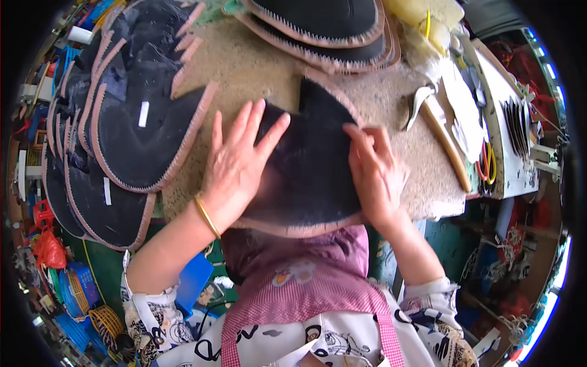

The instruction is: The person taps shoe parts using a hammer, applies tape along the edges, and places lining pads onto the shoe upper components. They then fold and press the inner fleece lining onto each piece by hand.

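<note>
A black curved piece (309, 165) with a pinkish-brown notched border lies on the speckled work surface in front of me. My left hand (239, 156) rests on its left side, fingers stretched out and spread, a gold bangle on the wrist. At its right edge is my right hand (378, 171), fingers bent, with thumb and index finger together on the border. Similar bordered black pieces are stacked at the left (147, 134), some with small white strips on them. Another pile of such pieces (321, 21) sits at the top centre.
A hammer with a wooden handle (446, 137) lies on the right of the speckled slab (428, 189). Beyond it are white scraps (463, 113) and a board holding dark thin pieces (516, 128). Baskets (107, 324) and a red bag (50, 248) stand lower left.
</note>
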`<state>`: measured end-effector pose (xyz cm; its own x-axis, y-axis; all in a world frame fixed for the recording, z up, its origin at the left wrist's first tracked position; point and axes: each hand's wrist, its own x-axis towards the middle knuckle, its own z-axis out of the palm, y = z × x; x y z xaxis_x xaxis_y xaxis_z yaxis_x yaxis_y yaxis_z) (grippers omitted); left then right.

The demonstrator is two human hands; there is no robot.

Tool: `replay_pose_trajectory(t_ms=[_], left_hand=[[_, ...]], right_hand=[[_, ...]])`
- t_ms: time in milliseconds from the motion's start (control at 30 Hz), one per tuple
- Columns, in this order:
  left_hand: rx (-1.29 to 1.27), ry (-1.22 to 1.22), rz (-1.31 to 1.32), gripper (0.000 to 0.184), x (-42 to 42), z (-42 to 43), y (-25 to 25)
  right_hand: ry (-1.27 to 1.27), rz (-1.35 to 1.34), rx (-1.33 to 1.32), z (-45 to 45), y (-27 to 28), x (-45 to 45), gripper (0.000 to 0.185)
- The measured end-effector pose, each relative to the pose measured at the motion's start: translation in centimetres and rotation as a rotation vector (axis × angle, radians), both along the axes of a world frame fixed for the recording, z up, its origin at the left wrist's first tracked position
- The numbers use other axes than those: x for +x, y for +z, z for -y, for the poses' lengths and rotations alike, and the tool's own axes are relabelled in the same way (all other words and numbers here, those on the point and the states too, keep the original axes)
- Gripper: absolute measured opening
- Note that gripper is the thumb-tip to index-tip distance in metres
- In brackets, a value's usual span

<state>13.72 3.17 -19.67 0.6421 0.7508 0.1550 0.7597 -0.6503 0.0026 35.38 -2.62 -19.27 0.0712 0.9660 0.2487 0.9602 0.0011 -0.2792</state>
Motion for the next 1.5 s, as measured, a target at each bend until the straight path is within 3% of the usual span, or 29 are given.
replay_pose_trajectory(t_ms=[100, 133, 167, 200, 267, 300, 333, 500, 567, 600, 633, 700, 733, 767, 800, 833, 933, 1000, 1100, 1300, 1367, 1433, 1500], left_hand=[[0.013, 0.017, -0.015, 0.071, 0.2, -0.1, -0.7], [0.023, 0.0, 0.026, 0.07, 0.2, -0.3, -1.2], [0.028, -0.019, 0.062, 0.069, 0.0, -0.5, -1.6], [-0.023, -0.045, 0.087, 0.068, -0.3, -0.6, -1.1], [-0.147, -0.126, 0.146, 0.067, -1.6, -2.0, -0.7], [-0.192, -0.166, 0.242, 0.057, -2.3, -2.8, -0.3], [-0.28, -0.208, 0.252, 0.056, -3.2, -3.9, 0.1], [-0.462, -0.428, 0.227, 0.071, -5.1, -5.4, 1.5], [-0.297, -0.527, 0.093, 0.074, -5.5, -4.3, 2.2], [-0.222, -0.533, 0.177, 0.064, -5.6, -3.8, 2.2], [-0.242, -0.516, 0.151, 0.066, -5.6, -3.7, 2.1], [-0.396, -0.493, 0.254, 0.069, -5.8, -3.8, 1.8], [-0.277, -0.487, 0.363, 0.055, -5.5, -4.0, 1.0], [-0.479, -0.278, 0.557, 0.045, -5.3, -3.7, 2.0], [-0.684, -0.062, 0.752, 0.037, -5.2, -3.2, 3.5], [-0.635, -0.044, 0.948, 0.03, -5.0, -3.0, 5.3], [-0.409, -0.016, 1.305, 0.022, -3.8, -2.0, 9.7], [-0.073, -0.038, 0.984, 0.024, -4.4, -1.6, 10.9], [0.008, -0.03, 0.928, 0.028, -4.2, 0.0, 12.0], [-0.162, 0.042, 1.057, 0.024, -4.4, -0.5, 11.5], [-0.228, 0.121, 1.091, 0.021, -4.1, -1.6, 11.6], [0.067, 0.099, 1.163, 0.038, -2.1, -3.8, 12.6], [0.563, -0.013, 0.93, 0.043, -1.6, -7.0, 13.9]], right_hand=[[0.08, 0.105, 0.177, 0.0, 1.5, 0.5, 0.056], [0.294, 0.105, 0.127, 0.8, 2.4, 0.3, 0.071], [0.585, -0.117, -0.077, 2.2, 0.6, 0.0, 0.077], [0.635, -0.012, -0.242, 3.9, 0.6, -1.7, 0.083], [0.651, 0.152, -0.22, 5.1, -0.2, -1.2, 0.078], [0.652, 0.219, -0.154, 5.4, -0.8, -0.9, 0.076], [0.651, 0.156, -0.062, 5.4, -0.8, -0.7, 0.065], [0.622, -0.054, 0.088, 5.4, -0.4, -0.8, 0.051], [0.639, -0.069, 0.11, 5.4, -0.1, -0.7, 0.05], [0.648, -0.04, 0.175, 5.4, -0.3, -0.8, 0.047], [0.653, -0.088, 0.25, 4.7, -0.4, -0.6, 0.04], [0.592, -0.305, 0.289, 3.2, 1.6, -0.2, 0.023], [0.456, -0.509, 0.291, 2.7, 2.7, -0.3, 0.015], [0.319, -0.715, 0.282, 2.2, 3.8, -0.3, 0.007], [0.253, -1.084, 0.242, 1.8, 4.9, -0.3, 0.012], [0.082, -1.329, 0.083, 1.5, 6.9, -0.4, 0.015], [0.156, -1.483, 0.024, 0.1, 7.8, -1.0, 0.016], [0.212, -1.63, -0.193, 0.4, 6.0, -1.2, 0.015], [0.161, -1.736, -0.242, 0.2, 4.4, -1.9, 0.013], [0.184, -1.754, -0.193, 0.2, 3.5, -2.3, 0.015], [0.122, -1.732, -0.137, -0.6, 5.0, -2.5, 0.025], [0.111, -1.754, 0.0, -4.0, 6.2, -1.7, 0.036], [0.047, -1.759, 0.072, -8.7, 7.2, -0.2, 0.035]])
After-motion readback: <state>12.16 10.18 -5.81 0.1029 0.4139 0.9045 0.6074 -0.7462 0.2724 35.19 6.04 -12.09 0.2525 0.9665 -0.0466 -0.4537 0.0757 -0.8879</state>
